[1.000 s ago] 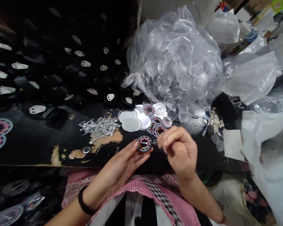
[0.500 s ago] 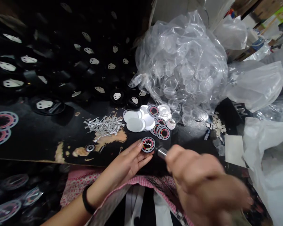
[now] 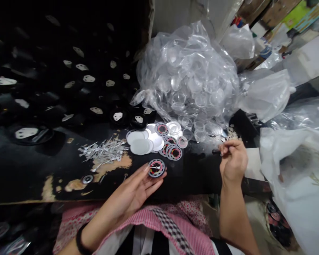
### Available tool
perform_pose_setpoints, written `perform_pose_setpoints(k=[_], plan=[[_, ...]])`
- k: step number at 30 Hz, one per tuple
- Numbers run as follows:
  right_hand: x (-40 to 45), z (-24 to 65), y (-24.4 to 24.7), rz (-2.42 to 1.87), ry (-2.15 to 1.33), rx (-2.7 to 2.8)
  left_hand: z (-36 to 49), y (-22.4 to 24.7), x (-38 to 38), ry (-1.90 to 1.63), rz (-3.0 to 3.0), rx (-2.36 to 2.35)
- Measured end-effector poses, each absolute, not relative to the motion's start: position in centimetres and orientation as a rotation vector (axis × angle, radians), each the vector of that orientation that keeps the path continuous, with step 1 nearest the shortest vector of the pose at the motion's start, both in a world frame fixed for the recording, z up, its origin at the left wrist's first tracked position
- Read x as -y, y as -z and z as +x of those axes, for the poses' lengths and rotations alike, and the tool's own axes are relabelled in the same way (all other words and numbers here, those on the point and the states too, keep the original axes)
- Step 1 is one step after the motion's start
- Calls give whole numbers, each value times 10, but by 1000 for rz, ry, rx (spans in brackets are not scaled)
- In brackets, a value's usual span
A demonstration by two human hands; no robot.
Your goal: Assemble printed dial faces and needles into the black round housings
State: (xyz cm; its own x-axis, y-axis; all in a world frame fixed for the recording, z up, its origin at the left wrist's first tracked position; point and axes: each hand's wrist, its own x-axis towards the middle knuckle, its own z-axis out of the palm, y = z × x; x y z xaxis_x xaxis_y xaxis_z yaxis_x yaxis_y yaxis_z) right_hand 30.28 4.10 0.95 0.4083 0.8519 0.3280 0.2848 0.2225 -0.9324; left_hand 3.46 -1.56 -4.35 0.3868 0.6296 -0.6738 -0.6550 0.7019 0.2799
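Observation:
My left hand (image 3: 138,189) holds a small round gauge (image 3: 156,168) by its edge, thumb at its left rim and fingers beneath. The gauge has a black face with red and yellow marks and a white pointer. Off to the right, my right hand (image 3: 233,161) is closed around a short rod-like tool with a dark tip (image 3: 216,151); most of the tool is hidden in the fingers. Just beyond the gauge lie several printed dial discs (image 3: 174,153) and a pile of plain white discs (image 3: 141,146). Loose white pointers (image 3: 103,152) are heaped to the left.
A large plastic bag of clear round covers (image 3: 191,78) stands behind the discs. Black housings with pale plates (image 3: 118,116) fill the back left. A small ring-shaped part (image 3: 87,179) lies on the worn black table (image 3: 191,177). At right hangs a white bag (image 3: 295,170).
My right hand has moved away from the gauge, right and back across the table, with the tool still in it. My left hand keeps holding the gauge. The camera view has shifted right.

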Motion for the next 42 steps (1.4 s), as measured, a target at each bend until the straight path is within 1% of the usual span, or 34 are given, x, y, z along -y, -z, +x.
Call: perform_pose_setpoints(k=[2, 4, 6, 8, 9, 11, 12, 13, 18, 20, 22, 26, 29, 31, 33, 35, 40, 42], plan=[[-41, 327, 2, -1428, -499, 1145, 34, 40, 14, -853, 5, -865], [-36, 336, 2, -1499, -488, 1176, 34, 32, 11, -930, 63, -917], [-30, 327, -10, -1595, -303, 1308, 35, 22, 7, -1002, 118, -966], [-24, 300, -28, -1636, -28, 1572, 37, 14, 5, -1033, 158, -988], [-22, 282, -36, -1602, -34, 1725, 38, 11, 5, -1034, 172, -996], [-21, 243, -44, -1395, -393, 2068, 40, 7, 5, -1027, 191, -1017], [-22, 225, -44, -1328, -493, 2205, 40, 6, 5, -1024, 197, -1031], [-24, 209, -42, -1282, -518, 2307, 40, 6, 6, -1021, 197, -1049], [-33, 179, -20, -1238, -253, 2533, 36, 7, 8, -1014, 174, -1118], [-34, 177, -18, -1226, -247, 2536, 35, 10, 9, -1028, 156, -1120], [-33, 173, -21, -1272, -347, 2504, 34, 14, 12, -1025, 121, -1091], [-33, 168, -31, -1526, -661, 2414, 31, 28, 14, -1009, 102, -1033], [-43, 186, -30, -1475, -961, 2299, 29, 34, 13, -999, 163, -1050], [-55, 208, -24, -1563, -906, 2117, 29, 33, 11, -1034, 187, -1052], [-69, 231, -14, -1824, -639, 1966, 31, 30, 9, -1073, 175, -1051], [-82, 248, -4, -1999, -461, 1948, 34, 27, 9, -1044, 153, -1045], [-86, 262, -1, -1900, -529, 1844, 37, 25, 8, -1015, 102, -1018], [-75, 254, -8, -1782, -669, 1759, 37, 25, 7, -999, 74, -982]])
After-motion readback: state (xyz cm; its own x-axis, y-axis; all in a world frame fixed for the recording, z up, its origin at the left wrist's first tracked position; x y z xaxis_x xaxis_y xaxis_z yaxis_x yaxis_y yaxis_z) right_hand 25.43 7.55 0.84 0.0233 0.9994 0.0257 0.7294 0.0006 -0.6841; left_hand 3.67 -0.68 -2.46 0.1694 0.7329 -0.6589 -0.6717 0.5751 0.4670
